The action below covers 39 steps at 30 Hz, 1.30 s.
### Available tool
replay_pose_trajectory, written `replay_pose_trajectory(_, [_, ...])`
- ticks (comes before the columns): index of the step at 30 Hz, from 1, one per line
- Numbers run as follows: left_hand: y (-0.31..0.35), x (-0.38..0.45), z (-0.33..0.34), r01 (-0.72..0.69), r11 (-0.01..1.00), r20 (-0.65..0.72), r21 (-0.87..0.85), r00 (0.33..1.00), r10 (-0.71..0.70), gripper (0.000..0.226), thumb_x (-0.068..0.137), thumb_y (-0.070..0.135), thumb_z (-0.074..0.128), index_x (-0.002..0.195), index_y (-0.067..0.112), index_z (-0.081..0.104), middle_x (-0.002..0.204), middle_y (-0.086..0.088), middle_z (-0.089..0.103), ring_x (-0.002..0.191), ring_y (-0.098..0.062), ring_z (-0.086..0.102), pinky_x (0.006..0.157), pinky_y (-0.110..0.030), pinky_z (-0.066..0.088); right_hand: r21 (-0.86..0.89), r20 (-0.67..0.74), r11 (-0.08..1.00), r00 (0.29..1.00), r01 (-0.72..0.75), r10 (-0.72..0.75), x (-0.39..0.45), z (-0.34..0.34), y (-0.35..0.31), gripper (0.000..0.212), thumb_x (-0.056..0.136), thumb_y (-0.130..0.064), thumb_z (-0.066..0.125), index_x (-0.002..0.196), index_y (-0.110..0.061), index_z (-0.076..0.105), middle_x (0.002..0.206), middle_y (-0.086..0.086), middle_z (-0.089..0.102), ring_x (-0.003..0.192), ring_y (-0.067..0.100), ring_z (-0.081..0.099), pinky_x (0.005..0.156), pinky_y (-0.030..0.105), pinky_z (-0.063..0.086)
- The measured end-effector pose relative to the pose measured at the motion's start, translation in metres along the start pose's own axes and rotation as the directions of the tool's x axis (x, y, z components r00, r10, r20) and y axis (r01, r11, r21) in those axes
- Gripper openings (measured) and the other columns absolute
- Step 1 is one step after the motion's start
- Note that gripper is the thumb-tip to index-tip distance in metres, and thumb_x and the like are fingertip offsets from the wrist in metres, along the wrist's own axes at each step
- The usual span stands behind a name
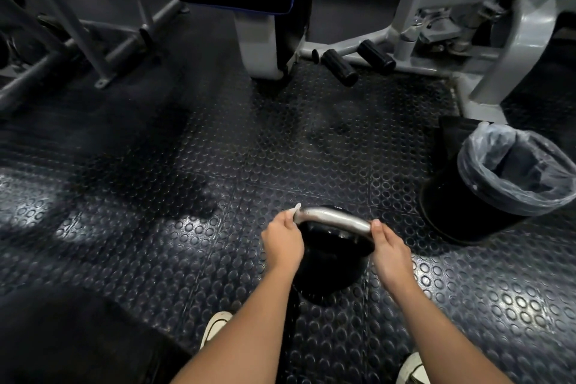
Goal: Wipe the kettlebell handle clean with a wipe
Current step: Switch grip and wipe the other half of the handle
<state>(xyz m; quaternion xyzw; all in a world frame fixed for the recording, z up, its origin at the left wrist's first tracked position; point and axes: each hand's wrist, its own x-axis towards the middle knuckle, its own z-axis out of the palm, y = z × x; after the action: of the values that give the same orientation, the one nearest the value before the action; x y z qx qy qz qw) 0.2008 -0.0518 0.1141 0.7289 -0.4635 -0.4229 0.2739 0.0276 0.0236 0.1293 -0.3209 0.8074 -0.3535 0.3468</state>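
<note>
Fingers (291,217) around kettlebell handle (335,217) ends

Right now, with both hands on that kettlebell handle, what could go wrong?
1. The wipe is bunched small under the left hand at one end of the handle, so the bare middle and the end under the right hand may go unwiped.
2. The kettlebell looks tilted, with a shoe close by on the floor; if either grip slips it could tip or roll toward the foot.
3. The bin stands off to the right, so binning the wipe means letting go of the handle.
</note>
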Motion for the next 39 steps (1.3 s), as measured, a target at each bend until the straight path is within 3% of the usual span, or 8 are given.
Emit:
replay_pose_trajectory(4, [-0.009,-0.014,0.000,0.004,1.000,-0.038,-0.007,0.999,-0.004,0.039,0.117,0.031,0.040,0.124,0.018,0.076,0.095,-0.004,0.073,0.082,-0.015,0.058,0.077,-0.031,0.042,0.003,-0.007,1.000,1.000,0.005,-0.005,-0.001,0.001,0.001,0.055,0.099,-0.057,0.031,0.128,-0.023,0.062,0.116,0.000,0.064,0.114,0.022,0.055,0.100,0.038,0.039])
replay_pose_trajectory(7, [-0.006,-0.014,0.005,0.069,0.996,-0.023,-0.053,0.997,-0.071,0.039,0.117,0.029,0.040,0.130,0.018,0.075,0.106,-0.009,0.074,0.101,-0.025,0.061,0.083,-0.036,0.046,0.004,-0.003,1.000,1.000,0.006,-0.006,-0.002,0.001,-0.002,0.051,0.100,-0.056,0.030,0.124,-0.024,0.063,0.107,-0.003,0.063,0.111,0.022,0.055,0.095,0.036,0.039])
replay_pose_trajectory(10, [0.001,-0.022,0.007,0.025,0.997,-0.040,-0.071,0.999,-0.028,0.039,0.118,0.030,0.038,0.134,0.023,0.073,0.102,-0.006,0.072,0.115,-0.030,0.060,0.094,-0.043,0.050,0.004,-0.003,1.000,1.000,-0.008,0.008,-0.003,0.000,-0.003,0.053,0.100,-0.056,0.031,0.130,-0.023,0.060,0.118,-0.001,0.062,0.120,0.023,0.052,0.102,0.038,0.036])
replay_pose_trajectory(14, [0.002,-0.038,0.007,0.026,0.996,-0.085,-0.082,0.996,-0.033,0.040,0.118,0.027,0.039,0.142,0.020,0.070,0.125,-0.014,0.074,0.104,-0.021,0.053,0.095,-0.036,0.045,0.011,-0.006,1.000,1.000,-0.002,0.002,-0.005,0.000,-0.003,0.055,0.100,-0.056,0.032,0.134,-0.021,0.058,0.129,0.002,0.060,0.126,0.024,0.050,0.105,0.038,0.034])
replay_pose_trajectory(24, [-0.003,-0.038,0.012,0.005,0.996,-0.105,-0.089,0.994,-0.014,0.037,0.117,0.022,0.043,0.140,0.020,0.072,0.120,-0.014,0.077,0.098,-0.017,0.057,0.091,-0.033,0.049,0.030,0.006,1.000,1.000,-0.003,0.003,-0.007,-0.001,-0.007,0.052,0.102,-0.050,0.034,0.137,-0.017,0.055,0.136,0.006,0.056,0.128,0.023,0.046,0.101,0.031,0.030])
replay_pose_trajectory(32, [0.009,-0.044,0.016,0.022,0.993,-0.104,-0.120,0.994,-0.035,0.040,0.117,0.029,0.040,0.143,0.021,0.070,0.117,-0.015,0.077,0.107,-0.028,0.065,0.095,-0.039,0.054,0.023,0.004,1.000,1.000,-0.005,0.005,-0.006,0.000,-0.006,0.054,0.101,-0.052,0.032,0.137,-0.018,0.055,0.136,0.005,0.057,0.128,0.023,0.047,0.102,0.031,0.031])
replay_pose_trajectory(35, [0.006,-0.056,0.024,0.096,0.975,-0.122,-0.198,0.985,-0.122,0.038,0.117,0.023,0.043,0.139,0.012,0.072,0.125,-0.015,0.076,0.120,-0.031,0.068,0.093,-0.029,0.048,0.025,0.001,1.000,1.000,-0.010,0.010,-0.004,0.001,-0.002,0.057,0.099,-0.057,0.031,0.136,-0.021,0.056,0.134,0.004,0.059,0.125,0.022,0.050,0.107,0.038,0.034])
replay_pose_trajectory(39, [0.021,-0.040,0.024,0.242,0.917,-0.136,-0.317,0.945,-0.296,0.038,0.116,0.021,0.045,0.126,0.002,0.075,0.122,-0.018,0.075,0.115,-0.038,0.068,0.086,-0.033,0.044,0.013,0.016,1.000,1.000,-0.005,0.005,-0.003,-0.001,-0.002,0.055,0.100,-0.057,0.031,0.134,-0.023,0.057,0.132,0.002,0.059,0.124,0.022,0.050,0.106,0.038,0.035])
